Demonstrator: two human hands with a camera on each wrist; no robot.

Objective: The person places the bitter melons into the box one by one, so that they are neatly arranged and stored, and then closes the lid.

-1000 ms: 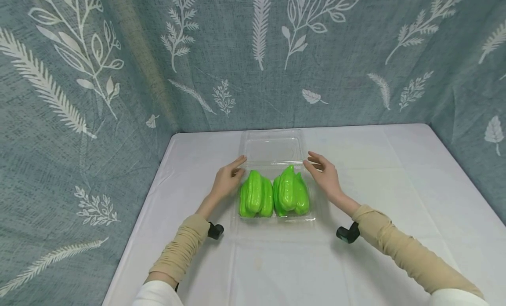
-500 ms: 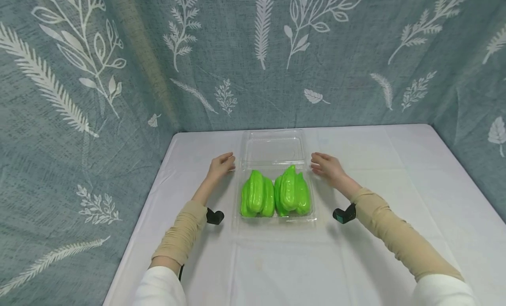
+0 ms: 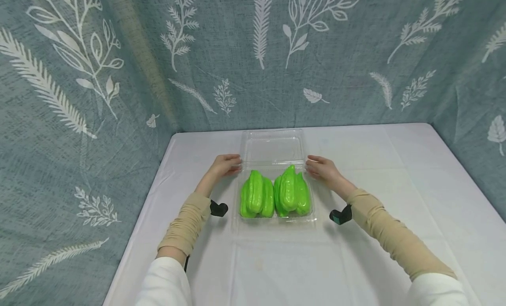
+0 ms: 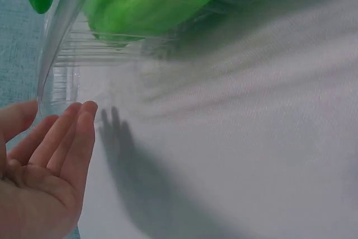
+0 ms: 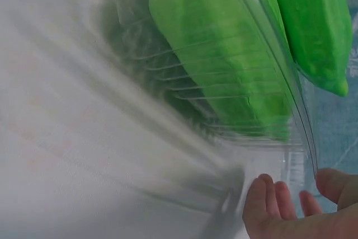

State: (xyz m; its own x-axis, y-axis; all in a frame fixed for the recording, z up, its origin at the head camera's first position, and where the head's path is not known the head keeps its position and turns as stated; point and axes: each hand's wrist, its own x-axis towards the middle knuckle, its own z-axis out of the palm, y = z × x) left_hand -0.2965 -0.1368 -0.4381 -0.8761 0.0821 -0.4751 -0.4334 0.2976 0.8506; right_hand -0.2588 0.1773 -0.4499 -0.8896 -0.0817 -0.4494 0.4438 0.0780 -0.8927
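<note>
A clear plastic clamshell box (image 3: 276, 220) lies unfolded on the white cloth, its lid (image 3: 272, 147) laid back away from me. Two bunches of glossy bright green pepper-like vegetables, the left one (image 3: 257, 194) and the right one (image 3: 291, 194), fill the base side by side. My left hand (image 3: 226, 164) is at the box's left side near the hinge, fingers nearly straight. In the left wrist view its thumb (image 4: 19, 118) meets the rim, fingers below and apart. My right hand (image 3: 325, 169) mirrors it on the right side; its thumb (image 5: 330, 184) touches the rim corner.
A white cloth (image 3: 379, 178) covers the table under the box. Behind and to the left hangs a blue-green curtain (image 3: 221, 46) with white leaf prints. Black wrist cameras, left (image 3: 218, 208) and right (image 3: 341, 214), jut inward from the sleeves.
Both hands first drew outward from the box's hinge corners, then came back in to its sides. The box, its lid and the green vegetables stay where they were.
</note>
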